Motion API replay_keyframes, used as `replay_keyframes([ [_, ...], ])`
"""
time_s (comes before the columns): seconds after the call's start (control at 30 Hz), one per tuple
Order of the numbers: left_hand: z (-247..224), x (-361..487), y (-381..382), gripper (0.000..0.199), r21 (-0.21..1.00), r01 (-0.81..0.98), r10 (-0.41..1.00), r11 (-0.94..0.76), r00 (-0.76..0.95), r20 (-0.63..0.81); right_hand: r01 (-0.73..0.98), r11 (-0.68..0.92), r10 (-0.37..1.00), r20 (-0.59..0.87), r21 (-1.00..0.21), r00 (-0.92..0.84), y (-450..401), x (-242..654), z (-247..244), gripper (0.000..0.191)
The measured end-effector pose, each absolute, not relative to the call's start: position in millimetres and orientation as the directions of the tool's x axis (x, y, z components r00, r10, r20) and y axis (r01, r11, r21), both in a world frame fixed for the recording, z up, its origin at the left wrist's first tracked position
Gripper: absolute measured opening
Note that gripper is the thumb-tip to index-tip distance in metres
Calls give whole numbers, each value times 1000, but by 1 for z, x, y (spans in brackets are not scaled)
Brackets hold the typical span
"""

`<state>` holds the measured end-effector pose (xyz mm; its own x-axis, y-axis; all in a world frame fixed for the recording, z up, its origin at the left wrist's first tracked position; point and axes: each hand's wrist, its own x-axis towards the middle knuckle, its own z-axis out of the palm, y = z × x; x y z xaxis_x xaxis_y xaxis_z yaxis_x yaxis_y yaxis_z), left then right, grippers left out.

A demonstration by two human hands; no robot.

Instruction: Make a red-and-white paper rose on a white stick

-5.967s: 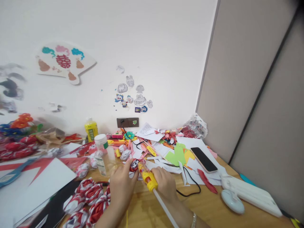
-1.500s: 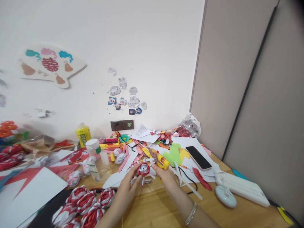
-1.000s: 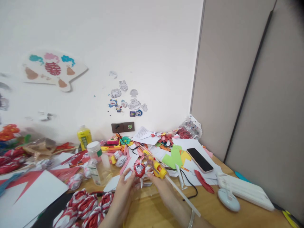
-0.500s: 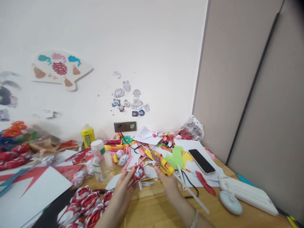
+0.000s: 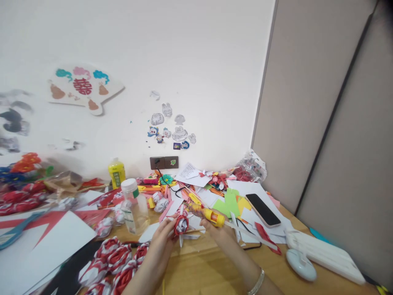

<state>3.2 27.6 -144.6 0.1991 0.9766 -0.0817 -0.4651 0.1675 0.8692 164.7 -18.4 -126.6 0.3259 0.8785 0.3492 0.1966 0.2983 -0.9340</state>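
Observation:
Pinched in my left hand (image 5: pixel 164 237) is a red and white paper rose (image 5: pixel 181 224), its rolled face turned toward me. My right hand (image 5: pixel 216 229) is wrapped round a yellow hot glue gun (image 5: pixel 211 216) with a clear glue stick (image 5: pixel 250 233) trailing out of its back. The gun's nose points left, close to the top of the rose; whether they touch I cannot tell. Several finished-looking red and white paper roses (image 5: pixel 115 258) lie left of my left forearm.
Paper scraps (image 5: pixel 229 203) cover the table's back. A clear plastic jar (image 5: pixel 135 209) and a yellow bottle (image 5: pixel 116 174) stand at left, near blue scissors (image 5: pixel 18 231). At right lie a phone (image 5: pixel 263 210), a white lamp-like device (image 5: pixel 325 254) and a black cord (image 5: pixel 253 246).
The glue gun has swung from a steep slant to a flatter one, its nose moving left and down toward the rose. The view has shifted slightly.

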Motion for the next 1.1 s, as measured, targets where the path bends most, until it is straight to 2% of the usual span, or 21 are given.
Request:
replay_keyframes([
  [0.13, -144, 2, 33, 39, 876, -464, 984, 130, 169, -57, 373, 311, 916, 380, -874, 126, -20, 173, -122, 23],
  [0.33, -146, -2, 39, 54, 951, -308, 999, 33, 14, -30, 546, 245, 936, 343, -801, 82, -21, 171, -122, 23],
  [0.47, -150, -2, 40, 55, 963, -269, 1000, 9, -10, -13, 577, 240, 939, 337, -780, 64, -21, 170, -123, 18],
  [0.67, -144, -2, 38, 43, 974, -221, 999, -38, 2, 39, 568, 243, 938, 339, -787, 69, -19, 170, -128, 17],
  [0.9, -140, 0, 42, 42, 973, -214, 995, -89, 16, 95, 649, 301, 903, 427, -699, 41, -17, 171, -131, 16],
  [1.1, -140, 2, 42, 39, 970, -217, 994, -108, 7, 113, 677, 229, 910, 401, -699, 106, -19, 165, -132, 17],
])
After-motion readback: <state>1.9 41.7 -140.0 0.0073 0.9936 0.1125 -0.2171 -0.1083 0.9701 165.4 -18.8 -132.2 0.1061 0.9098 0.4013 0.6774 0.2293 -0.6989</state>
